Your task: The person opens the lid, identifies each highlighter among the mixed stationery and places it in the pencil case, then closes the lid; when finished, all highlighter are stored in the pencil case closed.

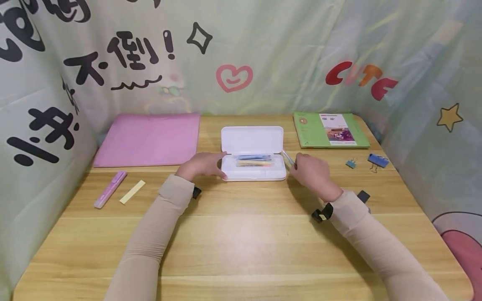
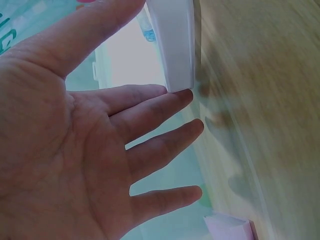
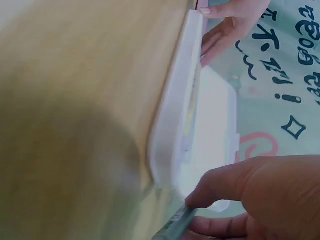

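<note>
A white pencil case [image 1: 253, 142] lies with its lid raised, and several slim blue and yellowish pens [image 1: 254, 160] rest inside. My left hand [image 1: 203, 164] holds the case's left end, thumb at the front corner and fingers at the back one. Seen from the left wrist, the index and middle fingertips touch the white case [image 2: 175, 50], while the other fingers are spread. Right of the case, my right hand [image 1: 311, 174] pinches a slim pen [image 1: 288, 158]. The right wrist view shows its grey-green barrel [image 3: 176, 225] between thumb and fingers.
A pink folder-like sheet [image 1: 150, 140] lies at the back left, with a pink-purple pen-shaped case [image 1: 110, 190] and a pale yellow strip [image 1: 132, 192] nearer. On the right are a green boxed pad [image 1: 331, 130], a teal binder clip [image 1: 351, 164] and a blue one [image 1: 378, 160].
</note>
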Demonstrator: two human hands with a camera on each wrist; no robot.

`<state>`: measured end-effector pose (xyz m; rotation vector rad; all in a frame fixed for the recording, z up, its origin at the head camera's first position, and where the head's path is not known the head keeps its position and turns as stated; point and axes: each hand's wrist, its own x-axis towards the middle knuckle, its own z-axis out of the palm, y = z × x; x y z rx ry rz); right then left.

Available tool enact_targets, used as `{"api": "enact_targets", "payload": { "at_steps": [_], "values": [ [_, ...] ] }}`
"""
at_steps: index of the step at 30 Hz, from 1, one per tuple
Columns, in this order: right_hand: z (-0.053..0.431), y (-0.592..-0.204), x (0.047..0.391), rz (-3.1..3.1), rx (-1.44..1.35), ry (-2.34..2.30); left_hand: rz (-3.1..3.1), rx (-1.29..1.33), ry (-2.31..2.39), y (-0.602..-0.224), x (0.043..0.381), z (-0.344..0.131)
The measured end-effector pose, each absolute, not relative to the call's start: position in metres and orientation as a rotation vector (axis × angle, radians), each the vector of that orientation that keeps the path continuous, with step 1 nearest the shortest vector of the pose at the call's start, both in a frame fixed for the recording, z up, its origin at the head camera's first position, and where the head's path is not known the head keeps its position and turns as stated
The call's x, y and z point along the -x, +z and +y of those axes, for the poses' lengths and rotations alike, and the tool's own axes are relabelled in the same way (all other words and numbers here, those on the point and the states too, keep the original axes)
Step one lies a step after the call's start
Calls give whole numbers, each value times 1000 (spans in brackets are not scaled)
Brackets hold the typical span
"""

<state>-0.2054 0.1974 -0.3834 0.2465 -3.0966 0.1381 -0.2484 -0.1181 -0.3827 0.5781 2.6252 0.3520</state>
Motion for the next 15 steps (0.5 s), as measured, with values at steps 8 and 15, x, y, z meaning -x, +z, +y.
{"api": "enact_targets", "payload": {
  "at_steps": [8, 15],
  "values": [
    [167, -372, 212, -2875, -487, 87, 2625, -586, 343, -383, 248, -119],
    [141, -369, 215, -2777, -688, 53, 2625, -591, 348, -383, 248, -121]
  ]
}}
